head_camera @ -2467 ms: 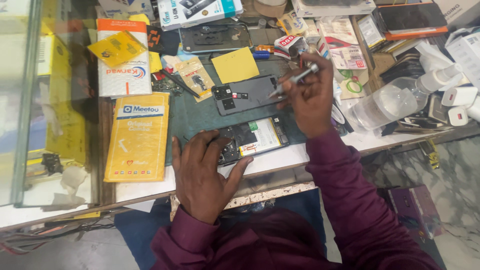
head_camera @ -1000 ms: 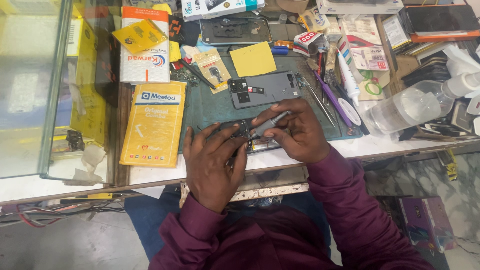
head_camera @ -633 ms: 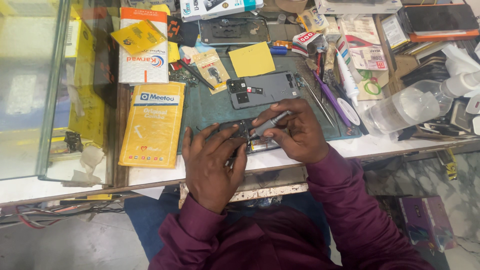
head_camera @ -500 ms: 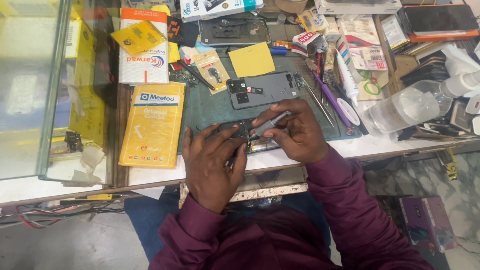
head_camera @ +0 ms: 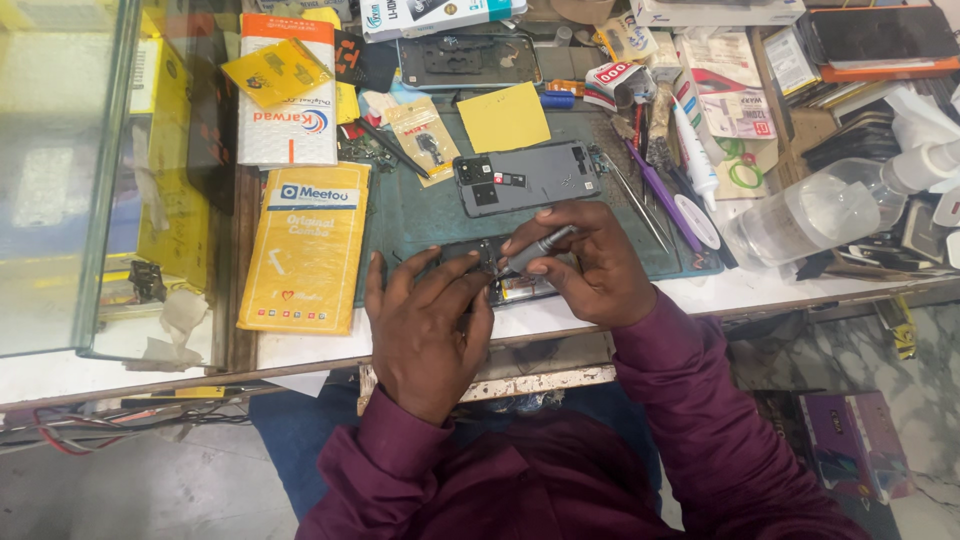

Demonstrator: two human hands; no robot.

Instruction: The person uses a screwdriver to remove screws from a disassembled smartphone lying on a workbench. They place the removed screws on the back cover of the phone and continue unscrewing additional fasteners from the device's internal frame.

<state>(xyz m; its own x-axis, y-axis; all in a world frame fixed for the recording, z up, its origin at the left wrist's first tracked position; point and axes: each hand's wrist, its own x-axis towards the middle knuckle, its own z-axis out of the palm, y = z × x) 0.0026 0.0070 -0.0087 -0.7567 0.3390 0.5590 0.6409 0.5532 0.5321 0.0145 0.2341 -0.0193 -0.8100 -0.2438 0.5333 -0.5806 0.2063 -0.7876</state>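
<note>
An opened phone body [head_camera: 505, 272] lies at the near edge of a green work mat [head_camera: 410, 215]. My left hand [head_camera: 425, 325] rests flat over its left end, fingers spread, pressing it down. My right hand [head_camera: 585, 262] grips a slim grey screwdriver [head_camera: 535, 248] whose tip points down-left onto the phone's upper part. A grey phone back cover [head_camera: 525, 177] lies on the mat just beyond my hands. Much of the phone is hidden under both hands.
A large yellow packet [head_camera: 305, 245] lies left of the mat, with a white and orange box [head_camera: 287, 100] behind it. A purple tool and tweezers [head_camera: 650, 195] lie at the right. A clear spray bottle [head_camera: 830, 205] stands further right. A glass case [head_camera: 60, 170] borders the left.
My right hand came back from the far side of the mat with the screwdriver and set its tip on the phone. Both hands have stayed nearly still over the last second.
</note>
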